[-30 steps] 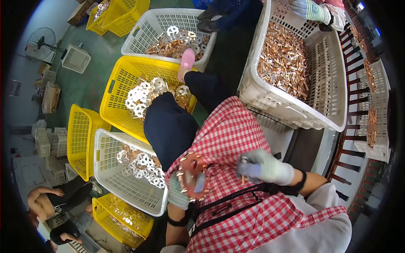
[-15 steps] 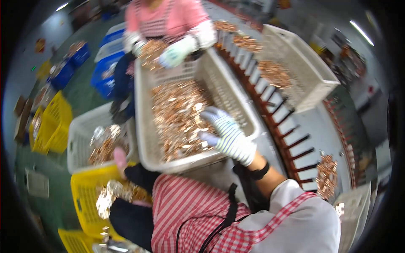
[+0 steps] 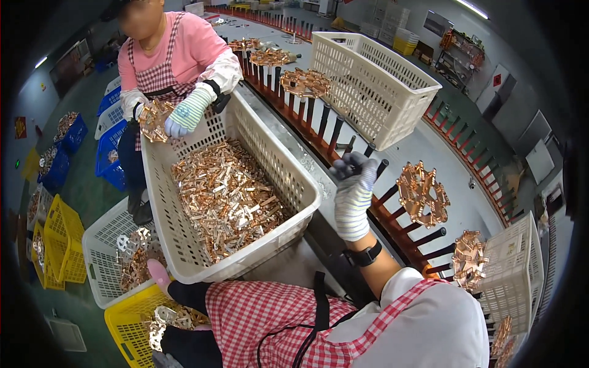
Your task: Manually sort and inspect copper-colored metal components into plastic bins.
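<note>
Peg [image 3: 381, 168] tilted rightward beside right hand [image 3: 354, 195]

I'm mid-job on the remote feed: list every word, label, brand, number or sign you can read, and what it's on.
No readable text in this view.
Red wall sign at left: too small and blurred.
Red square posting at upper right: too small.
Green light at far left: too small to tell whether it bears lettering.
Slotted off-white crate of copper pieces: no lettering distinguishable.

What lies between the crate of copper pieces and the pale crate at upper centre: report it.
In the head view: a grey metal ledge, then a reddish rail of dark pegs, with a round copper part on top of them.
</note>
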`<action>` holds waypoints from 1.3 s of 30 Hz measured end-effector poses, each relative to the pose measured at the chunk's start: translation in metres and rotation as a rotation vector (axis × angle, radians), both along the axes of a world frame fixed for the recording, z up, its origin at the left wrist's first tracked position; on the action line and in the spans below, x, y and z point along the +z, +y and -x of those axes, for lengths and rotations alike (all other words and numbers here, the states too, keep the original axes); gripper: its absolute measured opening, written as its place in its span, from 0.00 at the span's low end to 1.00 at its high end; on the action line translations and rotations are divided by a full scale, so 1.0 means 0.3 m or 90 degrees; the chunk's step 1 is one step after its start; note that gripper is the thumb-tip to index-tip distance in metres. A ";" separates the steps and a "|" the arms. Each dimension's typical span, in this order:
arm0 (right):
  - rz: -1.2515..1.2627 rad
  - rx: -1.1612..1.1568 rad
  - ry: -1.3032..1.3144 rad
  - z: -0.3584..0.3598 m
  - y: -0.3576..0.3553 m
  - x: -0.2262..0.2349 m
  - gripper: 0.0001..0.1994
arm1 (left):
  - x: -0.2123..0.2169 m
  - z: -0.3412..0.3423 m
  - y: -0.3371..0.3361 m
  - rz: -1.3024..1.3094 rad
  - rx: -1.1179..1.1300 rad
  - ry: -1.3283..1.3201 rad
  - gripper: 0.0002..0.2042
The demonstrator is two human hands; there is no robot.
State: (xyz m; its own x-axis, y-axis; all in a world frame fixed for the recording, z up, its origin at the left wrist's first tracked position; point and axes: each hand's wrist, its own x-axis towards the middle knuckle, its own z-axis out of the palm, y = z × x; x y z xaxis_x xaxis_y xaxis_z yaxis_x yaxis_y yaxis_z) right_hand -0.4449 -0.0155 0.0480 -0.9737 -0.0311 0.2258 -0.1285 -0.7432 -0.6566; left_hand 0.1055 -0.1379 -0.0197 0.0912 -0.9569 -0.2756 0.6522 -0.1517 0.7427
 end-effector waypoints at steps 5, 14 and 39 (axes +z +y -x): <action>0.010 -0.084 -0.030 0.022 0.096 -0.014 0.29 | -0.028 0.027 0.013 -0.025 0.037 -0.030 0.26; -0.066 -0.177 -0.028 -0.005 0.096 -0.013 0.25 | -0.085 0.003 0.002 -0.016 0.029 0.052 0.22; -0.250 1.434 -0.076 -1.016 0.037 -0.020 0.31 | 0.178 0.191 0.356 0.400 -0.212 -0.707 0.17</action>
